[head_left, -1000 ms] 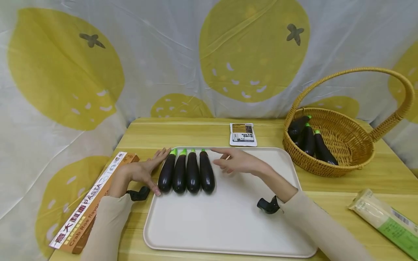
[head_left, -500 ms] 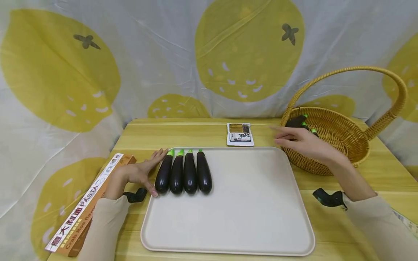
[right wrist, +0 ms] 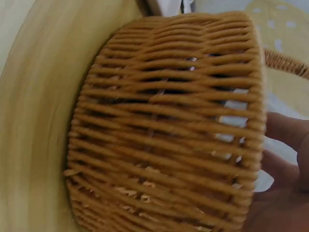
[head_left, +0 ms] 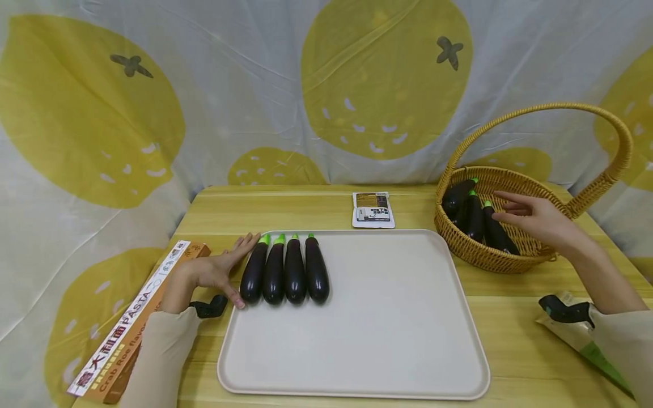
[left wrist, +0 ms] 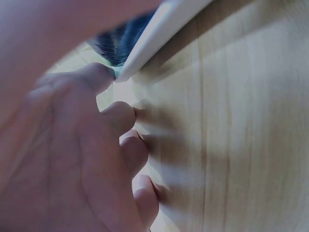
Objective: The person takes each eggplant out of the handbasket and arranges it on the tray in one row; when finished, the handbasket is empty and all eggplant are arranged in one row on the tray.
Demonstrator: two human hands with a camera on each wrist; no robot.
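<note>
The head view shows the left hand (head_left: pixel 216 272) beside the left rim of the white tray (head_left: pixel 388 317), its fingers spread and gripping nothing. The left wrist view adds what the head view leaves unclear: three fingertips rest against the wooden table (head_left: pixel 285 207), and the forefinger lies close by the tray's raised edge, which throws a shadow below it.

Only the head view gives the whole row of four eggplants (head_left: pixel 295 275), side by side near the tray's left rim, green stem ends at the back rim. It also shows the right hand (head_left: pixel 541 221) over the wicker basket (head_left: pixel 471 255), fingers loosely bent and holding nothing. More eggplants (head_left: pixel 475 218) lean against the basket's left inner side, near the fingertips. From the right wrist, the basket's outer weave fills the view; the fingers appear past its rim, partly hidden by it, and I cannot tell if they touch it.

For movement, a wide stretch of tray runs from the fourth eggplant to the right rim. The basket stands just beside the tray's back right corner, its tall handle arching over. A pouch (head_left: pixel 373 210) lies just behind the tray, a pasta box (head_left: pixel 135 323) beneath the left forearm, and a packet (head_left: pixel 581 340) partly under the right sleeve.
</note>
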